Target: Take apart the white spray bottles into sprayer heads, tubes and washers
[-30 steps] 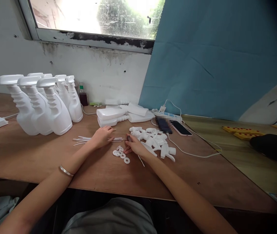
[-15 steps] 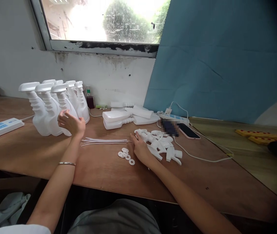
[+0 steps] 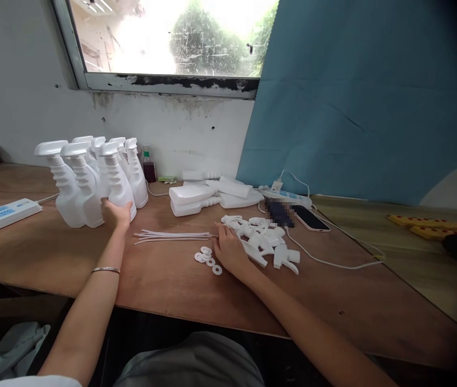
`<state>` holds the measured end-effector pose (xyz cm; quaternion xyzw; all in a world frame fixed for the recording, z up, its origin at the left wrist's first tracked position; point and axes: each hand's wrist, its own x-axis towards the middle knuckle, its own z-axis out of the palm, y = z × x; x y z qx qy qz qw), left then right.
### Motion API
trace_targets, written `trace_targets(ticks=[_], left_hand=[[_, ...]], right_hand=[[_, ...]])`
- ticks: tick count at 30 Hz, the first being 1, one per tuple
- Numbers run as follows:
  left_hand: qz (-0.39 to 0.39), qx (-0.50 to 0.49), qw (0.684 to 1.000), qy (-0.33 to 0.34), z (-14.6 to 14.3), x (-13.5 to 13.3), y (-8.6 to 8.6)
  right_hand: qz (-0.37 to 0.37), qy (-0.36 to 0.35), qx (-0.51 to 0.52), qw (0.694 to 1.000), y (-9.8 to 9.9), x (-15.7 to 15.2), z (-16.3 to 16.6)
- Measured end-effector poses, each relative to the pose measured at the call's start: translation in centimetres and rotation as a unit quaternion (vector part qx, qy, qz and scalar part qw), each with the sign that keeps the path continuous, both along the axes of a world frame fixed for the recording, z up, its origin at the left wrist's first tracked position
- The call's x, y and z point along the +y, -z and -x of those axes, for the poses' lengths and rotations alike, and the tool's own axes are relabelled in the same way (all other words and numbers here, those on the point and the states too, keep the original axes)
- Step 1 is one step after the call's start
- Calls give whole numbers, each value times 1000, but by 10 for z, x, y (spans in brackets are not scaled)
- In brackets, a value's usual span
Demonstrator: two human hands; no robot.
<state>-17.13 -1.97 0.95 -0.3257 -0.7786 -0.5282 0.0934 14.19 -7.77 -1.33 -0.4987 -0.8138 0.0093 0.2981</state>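
Note:
My left hand is wrapped round the lower part of a white spray bottle, which stands at the front right of a group. Several more spray bottles, all with trigger heads on, stand close beside and behind it. My right hand rests on the table with fingers apart and slightly bent, holding nothing that I can see. Its fingertips lie between the ends of several thin white tubes and a pile of loose trigger spray heads. Flat white washers lie just left of it.
Several white bottles without heads lie stacked at the back. A dark bottle stands by the wall. Power strips lie at left and back right. A phone and a white cable are on the right.
My left hand has come down from in front of the bottles and closed round the front right one, which has shifted slightly right. My right hand has barely moved.

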Motion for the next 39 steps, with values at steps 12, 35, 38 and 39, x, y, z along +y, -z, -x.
trace_targets(ticks=[12,35,38,39], left_hand=[[-47,337,883,322,-65,-10,0],[89,136,814,558,-75,-27,-26],[154,94,763,620,-70,-30,-36],[176,82,745,638,-68,-31,-39]], right_hand=[[96,-111,311,939,-13,-4,1],[63,-22,650,757,-40,9,-16],[83,-63,649,754,-44,8,-17],[92,-78,648,752,-46,7,-18]])
